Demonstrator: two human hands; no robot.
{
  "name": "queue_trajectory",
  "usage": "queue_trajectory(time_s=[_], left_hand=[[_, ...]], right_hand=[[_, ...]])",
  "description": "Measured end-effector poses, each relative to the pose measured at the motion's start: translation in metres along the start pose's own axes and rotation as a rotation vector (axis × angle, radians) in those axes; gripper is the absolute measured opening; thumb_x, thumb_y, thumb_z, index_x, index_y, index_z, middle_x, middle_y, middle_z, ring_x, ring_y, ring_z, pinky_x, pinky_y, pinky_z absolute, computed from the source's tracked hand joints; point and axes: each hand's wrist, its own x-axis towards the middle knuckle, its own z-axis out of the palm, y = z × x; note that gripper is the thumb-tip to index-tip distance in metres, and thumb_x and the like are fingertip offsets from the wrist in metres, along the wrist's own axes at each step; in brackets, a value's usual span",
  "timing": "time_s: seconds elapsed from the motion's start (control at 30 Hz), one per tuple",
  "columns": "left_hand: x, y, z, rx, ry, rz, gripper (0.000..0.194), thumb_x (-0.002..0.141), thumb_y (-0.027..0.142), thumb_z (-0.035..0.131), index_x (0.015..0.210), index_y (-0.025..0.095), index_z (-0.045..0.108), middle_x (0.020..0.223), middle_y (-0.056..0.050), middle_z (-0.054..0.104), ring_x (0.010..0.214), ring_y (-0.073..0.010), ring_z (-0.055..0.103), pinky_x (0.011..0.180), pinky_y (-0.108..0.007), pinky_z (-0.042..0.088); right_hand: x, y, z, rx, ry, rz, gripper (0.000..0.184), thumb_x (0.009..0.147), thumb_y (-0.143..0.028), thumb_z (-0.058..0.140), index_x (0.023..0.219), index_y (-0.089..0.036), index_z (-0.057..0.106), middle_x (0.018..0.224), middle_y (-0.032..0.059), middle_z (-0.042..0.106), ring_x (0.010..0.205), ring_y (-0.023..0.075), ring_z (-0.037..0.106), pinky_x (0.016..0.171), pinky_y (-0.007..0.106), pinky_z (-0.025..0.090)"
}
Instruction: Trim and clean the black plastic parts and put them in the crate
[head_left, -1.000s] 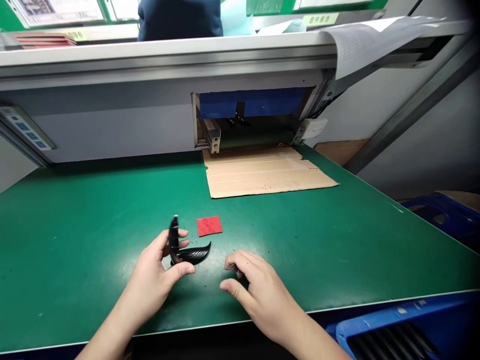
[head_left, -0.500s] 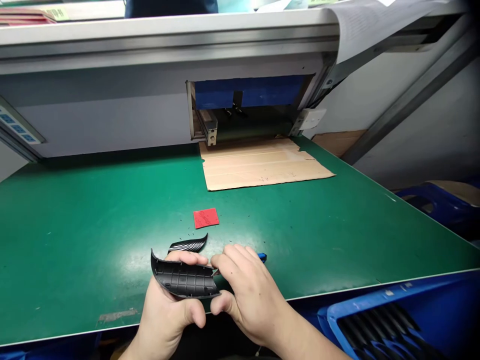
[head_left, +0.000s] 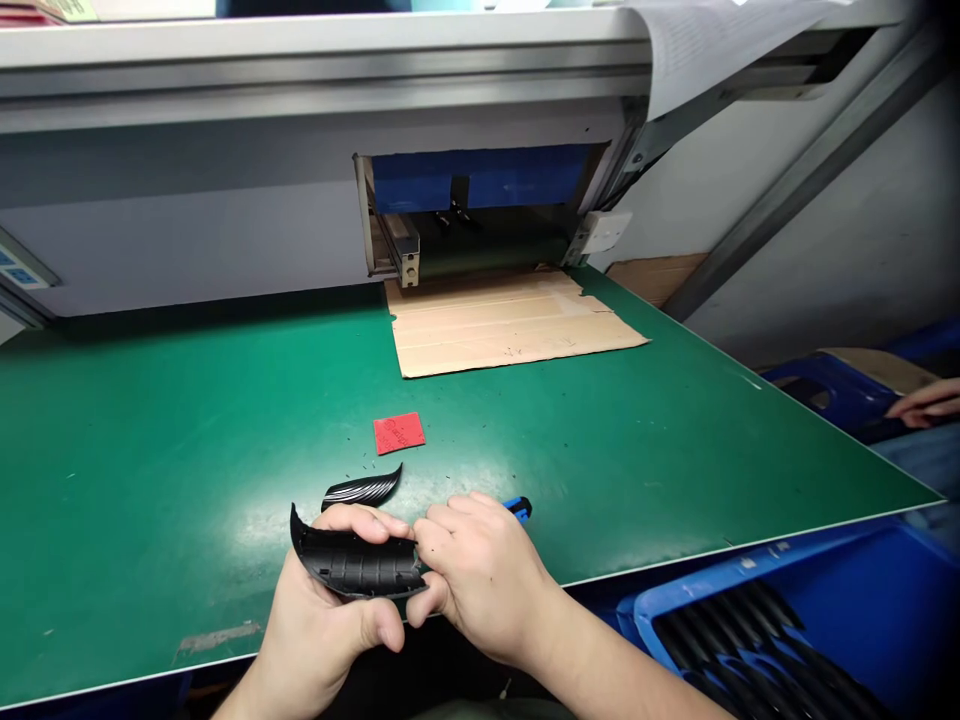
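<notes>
My left hand [head_left: 322, 610] grips a curved black plastic part [head_left: 352, 562] with a ribbed inner face, held just above the near edge of the green table [head_left: 150, 430]. My right hand [head_left: 480, 575] is closed around a blue-handled tool [head_left: 519, 507], and its fingers meet the right end of the part. A second glossy black curved part [head_left: 361, 489] lies on the table just beyond my left hand. A small red square pad [head_left: 399, 433] lies a little farther back.
A flattened cardboard sheet [head_left: 502, 325] lies before the machine opening [head_left: 480, 225] at the back. A blue crate [head_left: 757, 640] with several black parts stands at the lower right. Another person's hand [head_left: 924, 403] shows at the right edge over a blue bin [head_left: 817, 390].
My left hand lifted one black part off the table and turned its ribbed side up, leaving the other lying there. My right hand took up the blue tool and moved to the part's end.
</notes>
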Motion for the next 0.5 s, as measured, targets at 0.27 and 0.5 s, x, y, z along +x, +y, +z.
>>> queue_trajectory(time_s=[0.27, 0.5], left_hand=[[0.002, 0.001, 0.002, -0.003, -0.058, 0.041, 0.052, 0.052, 0.013, 0.089, 0.094, 0.028, 0.064, 0.099, 0.0, 0.066, 0.095, -0.0195, 0.063, 0.085, -0.029, 0.054], [0.0, 0.0, 0.0, 0.027, -0.044, 0.096, 0.052, 0.051, 0.012, 0.089, 0.093, 0.03, 0.064, 0.097, 0.001, 0.066, 0.095, -0.0196, 0.063, 0.084, -0.029, 0.055]], right_hand=[[-0.001, 0.009, -0.027, 0.507, -0.384, 0.145, 0.057, 0.094, -0.067, 0.045, 0.066, -0.018, 0.044, 0.059, -0.0059, 0.043, 0.053, 0.0107, 0.04, 0.049, 0.022, 0.029], [0.001, 0.01, -0.036, 0.566, -0.245, 0.336, 0.046, 0.079, -0.05, 0.077, 0.07, -0.019, 0.045, 0.066, -0.0071, 0.042, 0.061, 0.0113, 0.038, 0.052, 0.021, 0.03]])
